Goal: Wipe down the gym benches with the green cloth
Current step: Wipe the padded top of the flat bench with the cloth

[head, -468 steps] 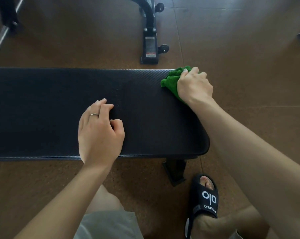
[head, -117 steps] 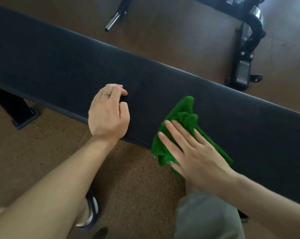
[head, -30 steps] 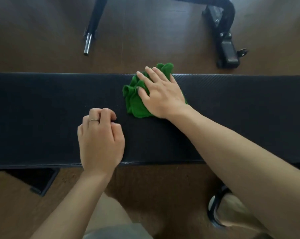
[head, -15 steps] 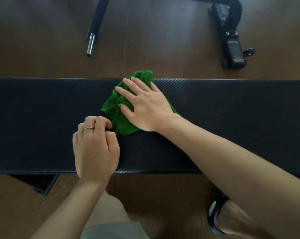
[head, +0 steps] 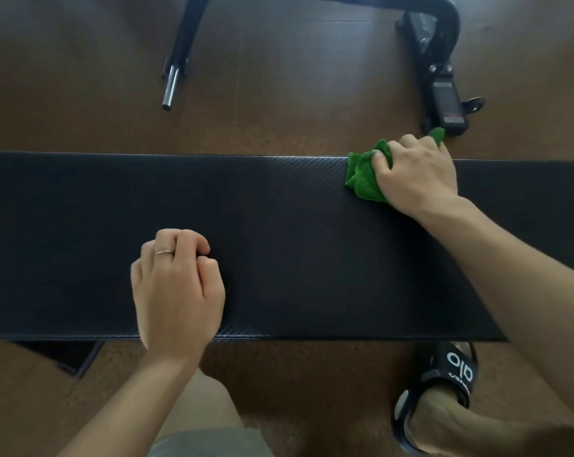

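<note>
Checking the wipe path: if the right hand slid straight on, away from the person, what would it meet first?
The right hand and green cloth would leave the bench; beyond is the black equipment base, probably lower.

black slide sandal [head: 443, 374], chrome bar [head: 170, 89]

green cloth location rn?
Head view, right of centre: the green cloth sits at the far edge of the bench pad, gripped under the right hand.

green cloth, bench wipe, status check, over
Right hand grips green cloth at bench pad's far edge. Left hand curled, resting on pad, holding nothing. Nothing in the cloth's way on the pad.
</note>
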A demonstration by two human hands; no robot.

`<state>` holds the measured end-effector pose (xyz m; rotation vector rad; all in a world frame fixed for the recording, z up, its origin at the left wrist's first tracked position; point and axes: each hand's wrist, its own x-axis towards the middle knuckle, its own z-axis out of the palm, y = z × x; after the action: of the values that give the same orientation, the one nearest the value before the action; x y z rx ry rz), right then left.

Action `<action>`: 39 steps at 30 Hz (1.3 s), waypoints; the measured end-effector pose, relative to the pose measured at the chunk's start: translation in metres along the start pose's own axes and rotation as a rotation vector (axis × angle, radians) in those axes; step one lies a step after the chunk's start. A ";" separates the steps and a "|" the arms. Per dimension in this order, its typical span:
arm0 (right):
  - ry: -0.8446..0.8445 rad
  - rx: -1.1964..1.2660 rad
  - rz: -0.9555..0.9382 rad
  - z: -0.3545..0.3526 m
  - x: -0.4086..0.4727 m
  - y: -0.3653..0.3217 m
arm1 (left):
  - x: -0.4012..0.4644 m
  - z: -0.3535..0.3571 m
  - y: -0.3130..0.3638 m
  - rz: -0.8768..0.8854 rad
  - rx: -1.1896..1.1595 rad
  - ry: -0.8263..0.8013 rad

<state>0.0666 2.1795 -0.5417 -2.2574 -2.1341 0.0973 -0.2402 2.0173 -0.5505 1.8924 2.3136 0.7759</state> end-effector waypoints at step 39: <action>-0.063 0.118 -0.488 0.016 -0.076 -0.170 | 0.002 0.001 -0.006 0.054 0.014 -0.014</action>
<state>-0.1078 2.1133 -0.5442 -1.6350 -2.5626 0.2718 -0.2463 2.0190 -0.5533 1.9677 2.2747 0.7502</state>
